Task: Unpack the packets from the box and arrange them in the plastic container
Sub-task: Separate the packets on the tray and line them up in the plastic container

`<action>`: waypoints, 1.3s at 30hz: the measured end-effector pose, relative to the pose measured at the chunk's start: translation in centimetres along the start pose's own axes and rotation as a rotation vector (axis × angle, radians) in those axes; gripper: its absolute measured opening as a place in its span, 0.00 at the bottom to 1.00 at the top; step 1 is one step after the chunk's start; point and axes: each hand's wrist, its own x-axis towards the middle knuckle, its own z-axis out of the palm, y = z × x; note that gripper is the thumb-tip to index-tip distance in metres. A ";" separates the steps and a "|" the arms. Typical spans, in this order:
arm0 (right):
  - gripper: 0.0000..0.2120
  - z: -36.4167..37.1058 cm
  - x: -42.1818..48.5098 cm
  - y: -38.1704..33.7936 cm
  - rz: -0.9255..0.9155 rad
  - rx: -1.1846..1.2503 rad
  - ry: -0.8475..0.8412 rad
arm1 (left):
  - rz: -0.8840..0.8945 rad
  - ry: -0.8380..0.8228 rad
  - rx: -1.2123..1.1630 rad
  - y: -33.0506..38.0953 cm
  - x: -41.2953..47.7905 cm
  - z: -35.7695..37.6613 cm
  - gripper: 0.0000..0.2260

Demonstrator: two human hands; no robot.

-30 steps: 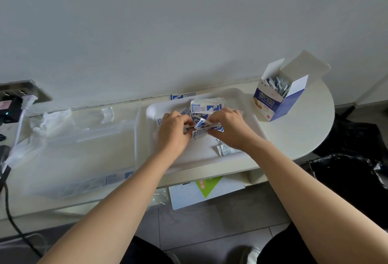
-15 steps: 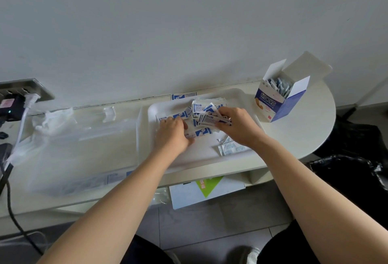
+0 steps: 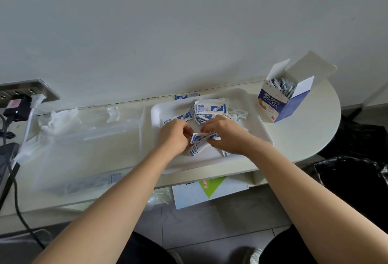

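Packets point(image 3: 200, 143) in blue and white, a small fanned bundle, sit over the near middle of the plastic container point(image 3: 261, 126), caught between both hands. The left hand point(image 3: 174, 135) grips the bundle's left end with curled fingers. The right hand point(image 3: 227, 135) pinches its right end between thumb and fingers, so the bundle spans the gap between them. Just beyond the knuckles, at the container's far side, a loose stack point(image 3: 211, 109) of more lies with others scattered around it. To the right, on the table point(image 3: 310, 137) just outside the container, the box point(image 3: 280, 104) stands open with its flaps up and more wrapped pieces showing inside.

The stack's top wrapper reads 创口贴 at its left end. The box front carries the same characters large, over a line of small capitals that looks like CHUANGKOUTIE.

At far left a clear plastic bag point(image 3: 69, 148) lies on the table — its contents are hard to make out. Most fingertips of both hands are hidden, and whether the bundle touches the container floor cannot be told.
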 end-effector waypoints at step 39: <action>0.16 -2.7 -1.6 1.7 0.212 0.006 0.218 | 0.253 0.314 -0.086 2.5 3.0 -0.8 0.11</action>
